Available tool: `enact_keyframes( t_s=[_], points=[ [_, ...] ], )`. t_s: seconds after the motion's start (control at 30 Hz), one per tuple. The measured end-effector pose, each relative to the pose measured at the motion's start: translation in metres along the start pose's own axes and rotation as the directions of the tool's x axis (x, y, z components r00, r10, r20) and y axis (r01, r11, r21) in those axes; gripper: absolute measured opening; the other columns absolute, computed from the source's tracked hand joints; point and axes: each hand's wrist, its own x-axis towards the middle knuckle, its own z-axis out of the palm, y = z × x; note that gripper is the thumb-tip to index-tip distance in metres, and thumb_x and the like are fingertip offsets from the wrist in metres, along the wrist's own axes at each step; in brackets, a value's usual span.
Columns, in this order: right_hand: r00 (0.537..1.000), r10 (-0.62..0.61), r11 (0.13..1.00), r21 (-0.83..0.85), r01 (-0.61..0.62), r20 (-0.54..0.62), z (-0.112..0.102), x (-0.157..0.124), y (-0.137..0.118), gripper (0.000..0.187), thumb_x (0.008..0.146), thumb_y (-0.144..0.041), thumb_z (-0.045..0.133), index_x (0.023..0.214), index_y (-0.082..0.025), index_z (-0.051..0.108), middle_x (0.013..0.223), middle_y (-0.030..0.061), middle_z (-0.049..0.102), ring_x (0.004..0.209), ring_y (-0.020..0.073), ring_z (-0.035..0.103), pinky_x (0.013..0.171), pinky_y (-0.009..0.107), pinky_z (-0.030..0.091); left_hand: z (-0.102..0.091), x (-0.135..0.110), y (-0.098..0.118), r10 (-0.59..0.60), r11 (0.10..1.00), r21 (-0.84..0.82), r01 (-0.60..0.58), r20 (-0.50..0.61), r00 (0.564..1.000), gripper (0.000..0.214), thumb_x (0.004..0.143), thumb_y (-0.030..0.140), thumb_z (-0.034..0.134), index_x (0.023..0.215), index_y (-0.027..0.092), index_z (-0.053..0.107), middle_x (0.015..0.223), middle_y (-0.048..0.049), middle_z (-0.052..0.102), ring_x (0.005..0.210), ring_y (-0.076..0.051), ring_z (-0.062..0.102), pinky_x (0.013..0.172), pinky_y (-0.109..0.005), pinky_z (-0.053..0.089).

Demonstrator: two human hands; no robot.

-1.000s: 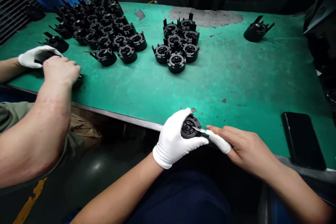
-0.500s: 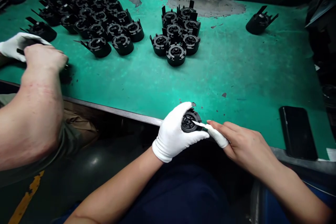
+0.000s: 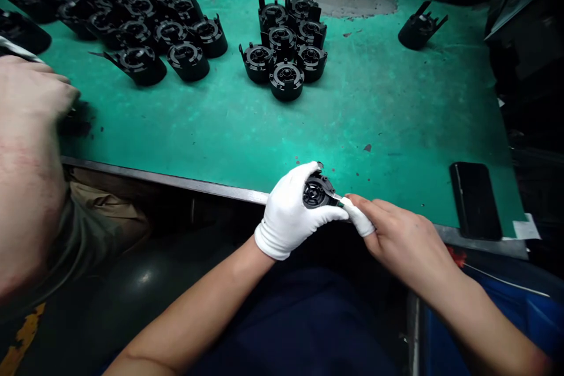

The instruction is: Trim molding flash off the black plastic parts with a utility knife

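My left hand point(image 3: 286, 211), in a white glove, grips a round black plastic housing point(image 3: 314, 192) at the table's front edge. Its ribbed circular face is turned up towards me. Between thumb and fingers of my right hand point(image 3: 390, 223) is a small knife point(image 3: 337, 196) with a thin pale blade. A white cover wraps the thumb of that hand. The blade lies against the right rim of the housing; its handle is hidden in my fingers.
Several like housings point(image 3: 286, 79) stand mid-table, with a larger cluster point(image 3: 132, 29) at left. One single housing point(image 3: 418, 29) is at far right. A black phone point(image 3: 476, 200) lies near the right edge. A co-worker's arm point(image 3: 26, 147) reaches in from the left.
The knife has moved from over the housing's centre to its right rim. The whole view has shifted, so the table's things sit further left and higher.
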Motion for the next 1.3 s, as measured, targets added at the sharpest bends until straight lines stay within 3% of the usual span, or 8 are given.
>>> enact_keyframes(
  t_s=[0.27,0.53,0.73,0.87,0.97,1.1,1.2,1.3],
  points=[
    [0.993,0.007,0.964,0.265,0.024,-0.114,0.001,-0.005,0.005,0.036,0.103,-0.027,0.046,0.132,-0.025,0.066,0.126,0.0047,0.073,0.108,0.0234,0.072,0.088,0.034,0.058,-0.001,0.003,-0.002,0.013,1.0,-0.009,-0.013,0.029,0.999,0.089,0.066,0.067,0.083,0.133,0.017,0.054,0.128,-0.0149,0.068,0.121,-0.03,0.067,0.109,-0.045,0.053],
    [0.987,-0.158,0.956,0.251,0.154,-0.003,-0.001,0.017,0.03,0.036,0.102,-0.028,0.046,0.131,-0.029,0.068,0.119,0.0036,0.076,0.102,0.0227,0.073,0.087,0.035,0.057,-0.012,0.017,-0.003,-0.063,0.997,-0.017,0.069,0.227,0.972,0.093,0.061,0.064,0.087,0.136,0.02,0.054,0.132,-0.0119,0.067,0.123,-0.028,0.066,0.11,-0.043,0.052],
    [0.997,-0.056,0.997,0.052,0.059,-0.056,0.002,0.006,0.011,0.04,0.1,-0.028,0.051,0.138,-0.028,0.063,0.103,0.0063,0.078,0.089,0.025,0.075,0.067,0.033,0.056,-0.01,0.014,0.0,-0.082,0.996,-0.012,0.086,0.207,0.975,0.09,0.062,0.064,0.087,0.134,0.02,0.055,0.132,-0.0124,0.067,0.123,-0.029,0.066,0.11,-0.045,0.052],
    [0.994,-0.01,0.978,0.208,0.033,-0.112,0.001,0.001,0.008,0.035,0.103,-0.028,0.047,0.133,-0.025,0.066,0.119,0.0065,0.076,0.104,0.0239,0.073,0.078,0.032,0.058,-0.01,0.017,-0.001,-0.077,0.997,-0.01,0.081,0.209,0.975,0.092,0.061,0.064,0.087,0.134,0.02,0.055,0.132,-0.0125,0.067,0.124,-0.029,0.065,0.111,-0.044,0.051],
    [0.993,-0.028,0.944,0.323,0.065,-0.117,-0.004,0.007,0.019,0.033,0.103,-0.03,0.047,0.129,-0.026,0.068,0.127,0.0036,0.073,0.113,0.0224,0.071,0.091,0.033,0.057,-0.022,0.033,-0.007,-0.024,0.999,-0.015,0.031,0.331,0.943,0.092,0.06,0.063,0.088,0.135,0.021,0.055,0.136,-0.0115,0.065,0.127,-0.029,0.064,0.113,-0.044,0.05],
    [0.991,-0.121,0.935,0.327,0.135,-0.065,-0.007,0.02,0.031,0.035,0.1,-0.026,0.048,0.129,-0.027,0.068,0.126,0.0019,0.074,0.11,0.0223,0.072,0.087,0.034,0.058,-0.044,0.053,-0.011,0.095,0.995,-0.045,-0.084,0.474,0.875,0.097,0.063,0.063,0.086,0.143,0.023,0.05,0.149,-0.0127,0.055,0.141,-0.032,0.051,0.12,-0.049,0.042],
    [0.981,-0.184,0.936,0.294,0.196,-0.066,-0.007,0.03,0.028,0.036,0.099,-0.024,0.049,0.129,-0.025,0.068,0.124,0.0039,0.075,0.105,0.0224,0.073,0.086,0.034,0.058,-0.046,0.046,-0.008,0.045,0.999,-0.018,-0.041,0.375,0.926,0.116,0.06,0.067,0.085,0.154,0.02,0.035,0.161,-0.0181,0.038,0.15,-0.037,0.036,0.124,-0.054,0.035],
    [0.964,-0.257,0.935,0.233,0.266,-0.066,-0.008,0.04,0.023,0.037,0.098,-0.023,0.049,0.129,-0.024,0.068,0.115,0.0056,0.077,0.099,0.0222,0.074,0.079,0.032,0.057,-0.032,0.028,-0.001,-0.077,0.996,-0.016,0.083,0.236,0.969,0.12,0.06,0.068,0.086,0.155,0.019,0.031,0.158,-0.021,0.041,0.147,-0.039,0.042,0.121,-0.056,0.038]
  ],
)
